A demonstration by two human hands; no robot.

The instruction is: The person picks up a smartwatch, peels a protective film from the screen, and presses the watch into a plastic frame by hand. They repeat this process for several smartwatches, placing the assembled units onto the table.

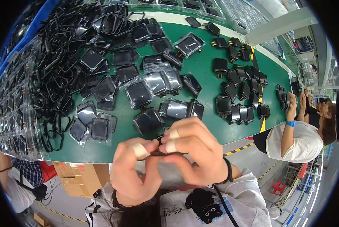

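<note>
My left hand (pixel 131 174) and my right hand (pixel 199 153) meet at the table's near edge, fingertips closed together. Pale tape wraps some fingers on both. Pinched between them is a small black part (pixel 160 145), mostly covered by the fingers, so its full shape does not show. Just beyond lie black square watch-like screen units (pixel 148 120), several still in clear film, such as the film-wrapped unit (pixel 175 108). Farther left, a tangled heap of thin black frames (pixel 57 62) spreads over the table.
Several black units with gold-coloured tabs (pixel 223 105) stand grouped at the right, by a yellow-black striped tape (pixel 263 125). Clear plastic trays (pixel 20 113) are stacked at the left, beside a blue bin (pixel 16 39). A cardboard box (pixel 80 178) sits below the table (pixel 211 138). Co-workers (pixel 298 142) sit at right.
</note>
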